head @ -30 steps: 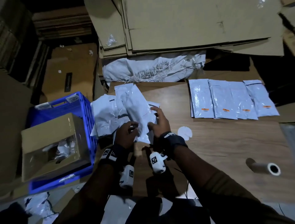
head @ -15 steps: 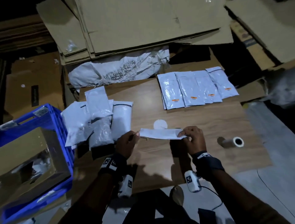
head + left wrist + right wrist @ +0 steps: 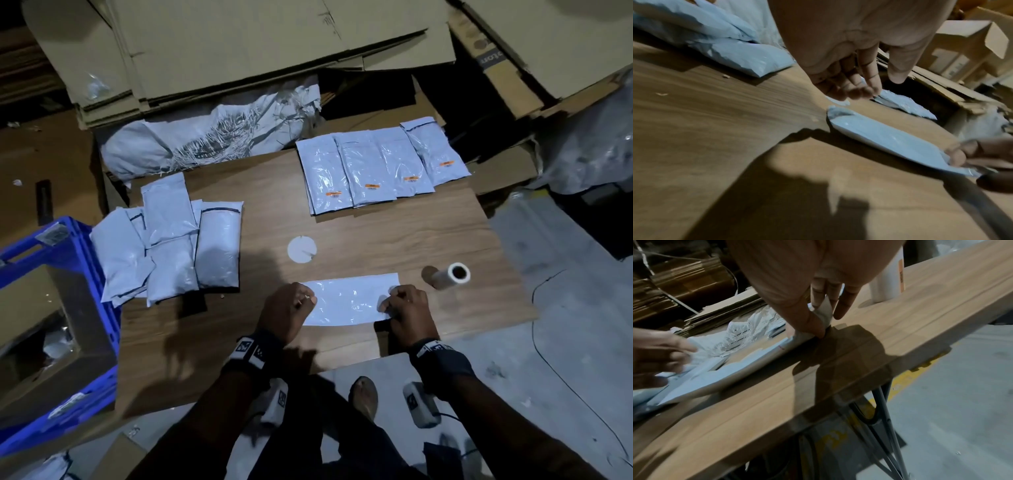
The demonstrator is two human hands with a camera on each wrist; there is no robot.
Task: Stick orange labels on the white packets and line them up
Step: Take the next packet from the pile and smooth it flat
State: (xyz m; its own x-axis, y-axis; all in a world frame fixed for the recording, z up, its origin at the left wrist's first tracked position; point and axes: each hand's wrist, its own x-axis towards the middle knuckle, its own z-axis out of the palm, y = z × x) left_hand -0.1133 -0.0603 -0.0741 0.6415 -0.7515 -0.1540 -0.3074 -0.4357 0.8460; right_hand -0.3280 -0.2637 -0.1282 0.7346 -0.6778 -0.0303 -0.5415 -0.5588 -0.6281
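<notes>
A white packet (image 3: 346, 301) lies flat and sideways on the wooden table (image 3: 394, 236), near the front edge. My right hand (image 3: 394, 303) pinches its right corner, which is bent up between thumb and fingers in the right wrist view (image 3: 824, 321). My left hand (image 3: 305, 299) is at the packet's left end; in the left wrist view its fingers (image 3: 851, 91) hang just above the packet (image 3: 890, 138) and hold nothing. Several packets with orange labels (image 3: 376, 168) lie in a row at the back right. A pile of unlabelled packets (image 3: 171, 246) sits at the left. The label roll (image 3: 448, 275) stands right of my right hand.
A white round disc (image 3: 301, 249) lies mid-table. A blue crate (image 3: 106, 301) with a cardboard box stands left of the table. A white sack (image 3: 212, 137) and flattened cardboard lie behind it. The table's right and front edges drop to a concrete floor (image 3: 565, 342).
The packet came off the left pile, was carried to the front middle by both hands and now lies flat. My left fingers have come off its end; my right hand keeps its pinch.
</notes>
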